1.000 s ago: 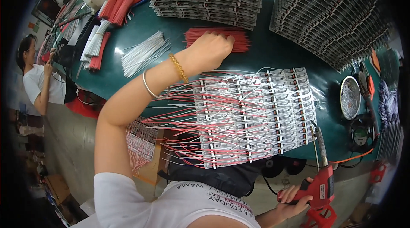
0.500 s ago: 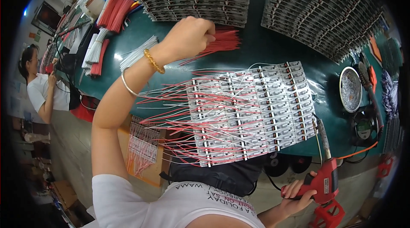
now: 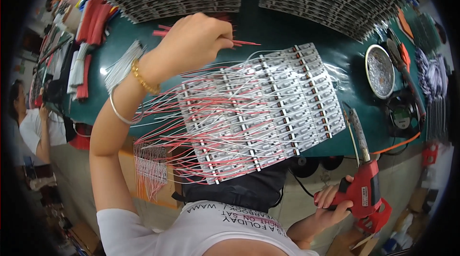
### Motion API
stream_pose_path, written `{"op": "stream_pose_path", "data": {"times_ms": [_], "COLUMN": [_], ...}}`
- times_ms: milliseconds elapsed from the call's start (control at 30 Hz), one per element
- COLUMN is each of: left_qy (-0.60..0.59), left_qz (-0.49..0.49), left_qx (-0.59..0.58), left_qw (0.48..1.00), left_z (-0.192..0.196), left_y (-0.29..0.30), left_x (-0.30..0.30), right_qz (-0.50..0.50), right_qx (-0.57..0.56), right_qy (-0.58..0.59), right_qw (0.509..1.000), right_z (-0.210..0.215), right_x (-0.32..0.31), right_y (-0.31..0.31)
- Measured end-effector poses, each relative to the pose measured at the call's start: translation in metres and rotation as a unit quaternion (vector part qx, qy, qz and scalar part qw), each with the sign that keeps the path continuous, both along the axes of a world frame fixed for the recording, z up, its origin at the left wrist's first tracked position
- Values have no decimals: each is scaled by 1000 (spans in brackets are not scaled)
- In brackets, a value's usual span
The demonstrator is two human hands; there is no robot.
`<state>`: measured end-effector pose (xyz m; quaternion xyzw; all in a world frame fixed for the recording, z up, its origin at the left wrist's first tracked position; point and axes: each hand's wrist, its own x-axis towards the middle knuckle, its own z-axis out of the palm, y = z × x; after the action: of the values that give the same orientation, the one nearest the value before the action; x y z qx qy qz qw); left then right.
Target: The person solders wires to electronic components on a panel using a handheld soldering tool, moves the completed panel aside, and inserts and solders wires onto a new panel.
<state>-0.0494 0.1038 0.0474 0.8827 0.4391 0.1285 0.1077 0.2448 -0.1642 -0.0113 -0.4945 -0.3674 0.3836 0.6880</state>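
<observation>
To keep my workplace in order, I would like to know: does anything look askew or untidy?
Yes: the circuit-board panel lies at an angle, seemingly overhanging the green table's near edge; red and white wires splay, crossing, past its left side.

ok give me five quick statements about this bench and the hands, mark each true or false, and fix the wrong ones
1. The right hand holds a red pistol-shaped soldering tool. True.
2. The round metal bowl stands left of the silvery rectangular circuit-board panel. False: the bowl stands to the panel's right.
3. Thin red and white wires spread out past the left side of the panel. True.
4. The left hand is on the soldering tool. False: the left hand is beyond the panel, at loose thin red wires.
5. Loose thin white wires lie on the glossy green tabletop. True.
</observation>
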Motion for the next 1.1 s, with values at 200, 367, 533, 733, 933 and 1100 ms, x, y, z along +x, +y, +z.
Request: {"op": "stream_pose_path", "data": {"times_ms": [200,367,533,733,933,1100], "left_qy": [-205,-242,-260,-271,-283,-284], "left_qz": [55,81,94,112,117,114], "left_qx": [-175,-177,-259,-289,-314,-321], "left_qw": [962,950,926,911,899,896], "left_z": [-20,-39,-45,-50,-49,-50], "left_y": [-17,-6,6,7,9,8], "left_x": [40,56,61,60,59,60], "right_qz": [51,-11,-1,77,61,35], "right_qx": [12,-47,-105,-138,-148,-155], "right_qy": [-98,-176,-157,-95,-81,-100], "right_qw": [994,983,982,983,984,982], "right_z": [11,32,31,20,15,16], "right_x": [4,-20,-23,-20,-20,-26], "right_y": [27,69,93,107,105,104]}}
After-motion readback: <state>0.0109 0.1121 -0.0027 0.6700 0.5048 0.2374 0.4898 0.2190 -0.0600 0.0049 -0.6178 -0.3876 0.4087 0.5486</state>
